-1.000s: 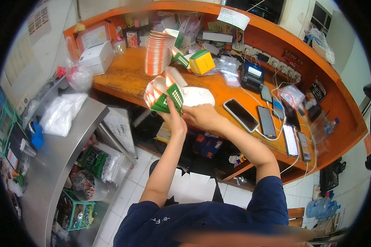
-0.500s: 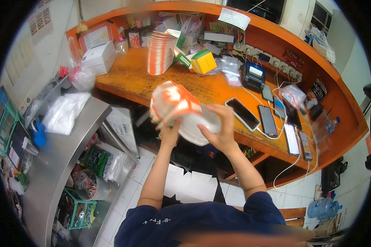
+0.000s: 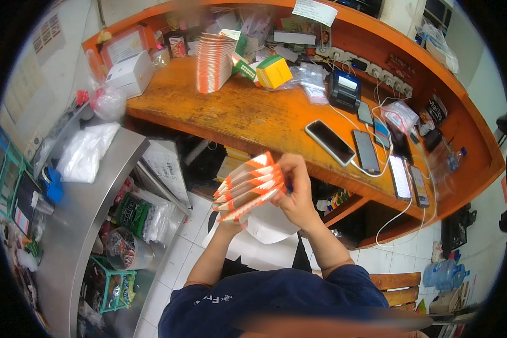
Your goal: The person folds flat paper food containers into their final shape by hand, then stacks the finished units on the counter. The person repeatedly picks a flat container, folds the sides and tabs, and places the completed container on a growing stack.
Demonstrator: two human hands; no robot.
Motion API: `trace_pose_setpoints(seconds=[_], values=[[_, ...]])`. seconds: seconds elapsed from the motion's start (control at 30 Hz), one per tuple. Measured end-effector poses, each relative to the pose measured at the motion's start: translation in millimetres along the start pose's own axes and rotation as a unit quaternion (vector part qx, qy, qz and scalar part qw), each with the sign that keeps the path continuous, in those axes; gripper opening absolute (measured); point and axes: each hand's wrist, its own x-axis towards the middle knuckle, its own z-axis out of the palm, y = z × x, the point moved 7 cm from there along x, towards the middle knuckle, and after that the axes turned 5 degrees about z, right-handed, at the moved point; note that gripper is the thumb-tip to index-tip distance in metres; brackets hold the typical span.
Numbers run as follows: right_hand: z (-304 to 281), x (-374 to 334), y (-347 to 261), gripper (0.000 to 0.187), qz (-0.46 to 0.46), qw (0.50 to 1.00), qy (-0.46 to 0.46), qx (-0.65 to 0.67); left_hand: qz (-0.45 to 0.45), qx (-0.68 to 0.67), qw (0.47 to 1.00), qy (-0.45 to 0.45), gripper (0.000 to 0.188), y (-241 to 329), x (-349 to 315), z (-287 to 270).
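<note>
Your right fingers (image 3: 294, 165) pinch the orange-white carton stack (image 3: 252, 190), nearly closed; left hand (image 3: 232, 227) mostly hidden below, can't tell its hold. Squeeze lightly, keep edges aligned.

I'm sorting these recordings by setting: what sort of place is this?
Probably a small shop or takeaway counter: on the orange wooden counter stand a tall stack of orange-and-white paper packaging and a small black printer with paper showing.
</note>
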Motion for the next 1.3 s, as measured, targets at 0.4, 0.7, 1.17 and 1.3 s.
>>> trace_pose_setpoints(seconds=[0.4,0.7,1.17,1.3], values=[[44,-15,33,0.025,0.2,0.968,-0.098,0.113,-0.261,-0.254,0.9,0.241,0.029,4,8,-32],[71,23,66,0.04,0.32,0.866,-0.379,0.067,-0.458,-0.391,0.798,-0.016,0.066,-31,-81,-4],[31,355,256,0.045,-0.128,0.585,-0.157,-0.786,-0.496,-0.304,0.803,0.131,0.051,-86,-74,-36],[2,348,254,0.019,-0.059,0.503,-0.129,-0.852,-0.488,-0.336,0.777,0.215,0.056,-92,-70,-55]])
